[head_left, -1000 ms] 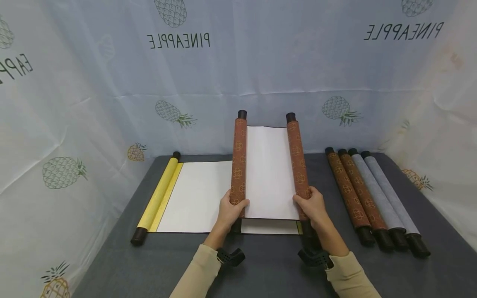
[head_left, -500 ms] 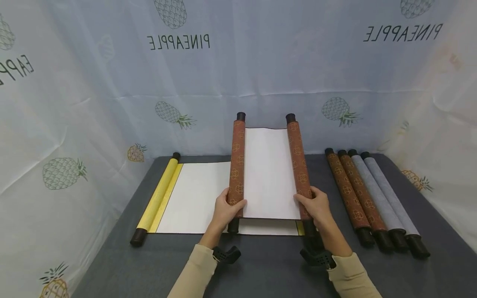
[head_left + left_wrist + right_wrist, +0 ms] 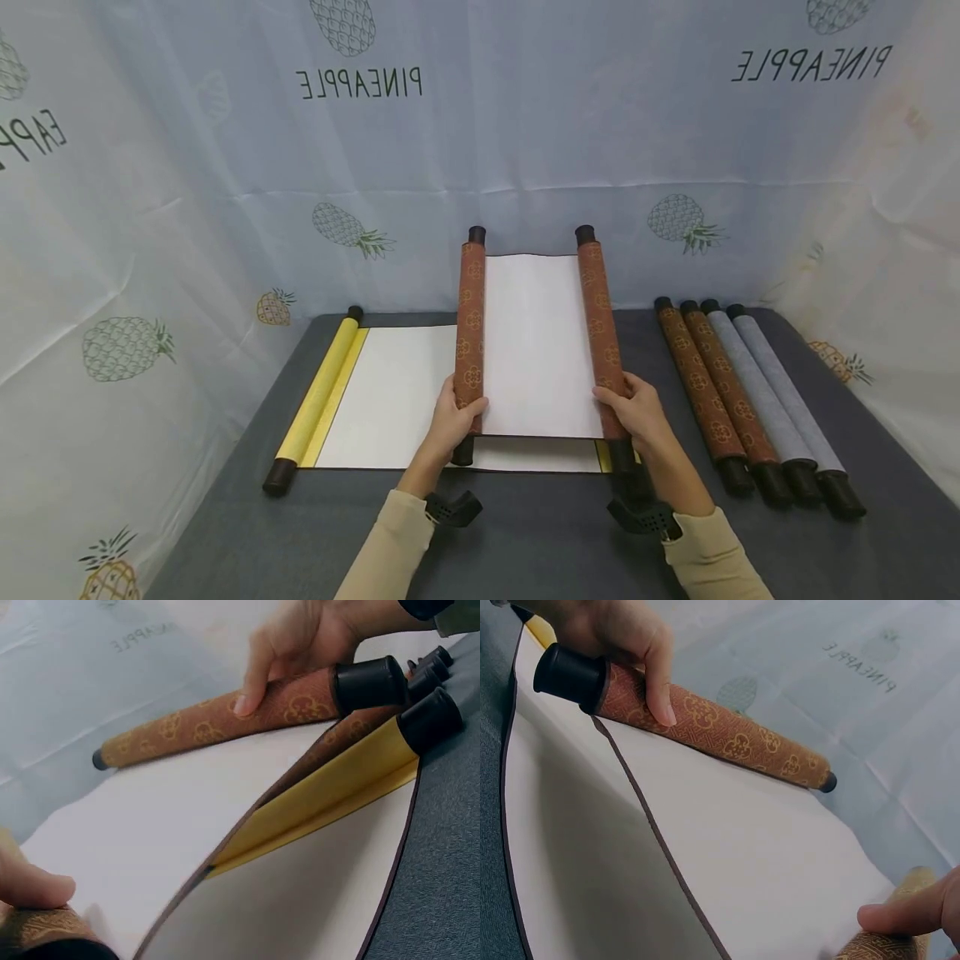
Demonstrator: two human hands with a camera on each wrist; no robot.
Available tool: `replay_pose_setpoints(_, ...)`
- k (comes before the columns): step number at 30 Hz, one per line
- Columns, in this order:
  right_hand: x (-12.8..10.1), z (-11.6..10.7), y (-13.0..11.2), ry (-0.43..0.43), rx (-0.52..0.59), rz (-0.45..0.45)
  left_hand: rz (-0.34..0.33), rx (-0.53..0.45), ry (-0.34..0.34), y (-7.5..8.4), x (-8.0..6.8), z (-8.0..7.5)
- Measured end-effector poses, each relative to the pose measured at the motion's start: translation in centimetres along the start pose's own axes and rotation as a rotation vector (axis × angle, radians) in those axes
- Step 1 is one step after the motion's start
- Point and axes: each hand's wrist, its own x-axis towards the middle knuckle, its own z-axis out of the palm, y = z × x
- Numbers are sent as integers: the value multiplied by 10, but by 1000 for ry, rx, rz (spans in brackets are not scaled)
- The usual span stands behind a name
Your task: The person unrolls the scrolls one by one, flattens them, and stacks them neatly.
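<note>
Brown floral-patterned brocade hand scroll (image 3: 536, 346), white paper centre: light, limp between stiff rollers; left hand (image 3: 456, 414) and right hand (image 3: 636, 410) each curl round a roller's near end.

The brown scroll with gold flower-patterned woven cloth rollers (image 3: 534, 342) shows a smooth, matt white paper face (image 3: 536, 350) and glossy black plastic-looking end knobs (image 3: 370, 682) (they catch the light). The unrolled yellow scroll (image 3: 375, 396) has a satiny yellow cloth border. The dark grey desk (image 3: 540, 542) wears matt, finely woven fabric; the pineapple-printed backdrop sheet (image 3: 525, 125) is thin, creased and slightly sheeny.
</note>
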Motion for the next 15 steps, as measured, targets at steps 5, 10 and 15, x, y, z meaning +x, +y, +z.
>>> replay_pose_setpoints(5, 0, 3, -5, 7, 33, -3, -8, -43, 69, 1, 1, 5)
replay_pose_setpoints(10, -2, 5, -6, 37, 25, -3, 12, -38, 138, 1, -2, 9)
replay_pose_setpoints(15, -3, 7, -4, 79, -12, -34, 70, -12, 158, 1, -4, 9)
